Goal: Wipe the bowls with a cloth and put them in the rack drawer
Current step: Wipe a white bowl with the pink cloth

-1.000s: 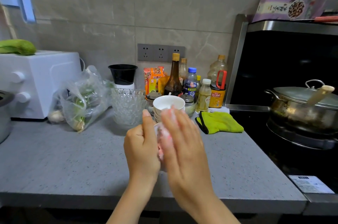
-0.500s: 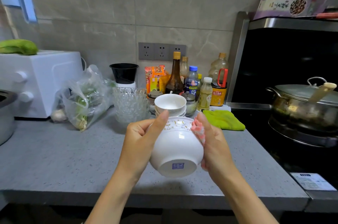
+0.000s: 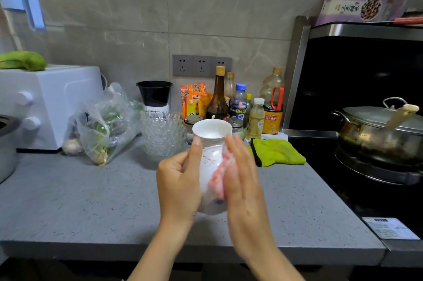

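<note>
Holding a white bowl (image 3: 208, 173) up over the grey counter (image 3: 80, 200), the left hand (image 3: 180, 180) has its fingers curled round one side and its thumb up by the rim, so it grips tight. The bowl is tipped on its side in the middle of the view, between the two hands.

The right hand (image 3: 242, 182) pushes a pink cloth (image 3: 218, 175) against the other side of the bowl. Its fingers are straight and lie close together, not curled, and they look a bit blurry.

From the held bowl, a second bowl (image 3: 211, 129) stands on the counter at 12 o'clock, just behind the hands. At 10 o'clock is a bumpy glass bowl (image 3: 162, 136), and further out that way a plastic bag (image 3: 105, 125) with green leaves in it. At 2 o'clock lies a green mitt (image 3: 277, 151), flat on the counter. Behind the second bowl is a bunch of bottles (image 3: 218, 97) by the wall. Far out at 3 o'clock a shiny pot (image 3: 377, 134) sits on the black stove with its lid on. At 9 o'clock — far off — stands a white box machine (image 3: 45, 102).
</note>
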The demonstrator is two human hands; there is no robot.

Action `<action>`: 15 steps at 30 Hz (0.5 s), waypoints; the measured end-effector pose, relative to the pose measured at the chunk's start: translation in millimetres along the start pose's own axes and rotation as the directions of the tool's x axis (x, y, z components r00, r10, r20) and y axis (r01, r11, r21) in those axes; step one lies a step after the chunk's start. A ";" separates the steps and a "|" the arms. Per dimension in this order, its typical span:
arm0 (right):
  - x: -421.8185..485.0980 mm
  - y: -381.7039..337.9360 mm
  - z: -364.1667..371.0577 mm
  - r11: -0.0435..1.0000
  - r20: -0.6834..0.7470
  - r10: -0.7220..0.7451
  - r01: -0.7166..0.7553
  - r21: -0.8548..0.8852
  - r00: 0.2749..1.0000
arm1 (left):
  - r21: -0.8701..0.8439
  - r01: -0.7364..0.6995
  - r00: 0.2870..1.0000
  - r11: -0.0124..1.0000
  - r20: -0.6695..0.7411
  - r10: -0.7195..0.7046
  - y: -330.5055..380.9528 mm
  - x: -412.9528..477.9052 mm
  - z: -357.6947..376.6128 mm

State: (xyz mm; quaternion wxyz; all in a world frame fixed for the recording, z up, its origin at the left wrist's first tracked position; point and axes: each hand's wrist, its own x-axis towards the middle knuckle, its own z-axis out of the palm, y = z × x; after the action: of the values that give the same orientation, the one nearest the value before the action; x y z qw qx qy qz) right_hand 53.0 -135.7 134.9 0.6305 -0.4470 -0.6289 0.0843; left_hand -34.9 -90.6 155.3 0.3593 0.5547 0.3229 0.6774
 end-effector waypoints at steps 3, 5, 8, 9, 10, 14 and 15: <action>-5.8 1.7 6.6 0.933 0.034 -0.173 0.174 -0.315 0.984 | 0.017 -0.040 0.998 0.999 -0.057 0.041 3.5 -6.9 6.6; 1.3 2.3 -0.4 0.966 0.009 -0.127 0.126 -0.224 0.992 | -0.017 -0.023 0.998 1.000 -0.052 0.023 3.9 -9.9 7.4; 11.1 3.2 -9.2 0.981 -0.030 0.134 -0.128 0.149 0.991 | -0.094 0.061 0.994 0.994 -0.079 -0.069 2.2 -9.1 6.5; 9.5 1.1 -8.2 0.982 -0.025 0.135 -0.131 0.135 0.990 | -0.115 0.077 0.993 0.990 -0.077 -0.086 1.7 -9.0 7.3; 6.4 -2.1 -6.0 0.998 -0.027 0.064 -0.064 0.021 0.998 | -0.120 0.073 0.995 0.990 -0.066 -0.081 2.1 -9.3 8.5; 1.6 0.7 -1.8 0.929 0.030 -0.148 0.150 -0.340 0.988 | -0.102 0.019 1.000 0.995 -0.018 -0.021 2.8 -14.3 7.8; 5.9 -2.3 -4.8 0.978 0.020 -0.058 0.061 -0.200 0.998 | -0.115 0.026 1.000 0.993 -0.013 -0.028 2.4 -14.5 5.8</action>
State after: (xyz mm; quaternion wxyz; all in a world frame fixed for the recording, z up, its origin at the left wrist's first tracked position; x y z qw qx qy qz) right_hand 57.3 -135.3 141.5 0.5802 -0.4886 -0.6516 0.0046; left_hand -27.6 -104.0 150.9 0.3972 0.5239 0.2936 0.6940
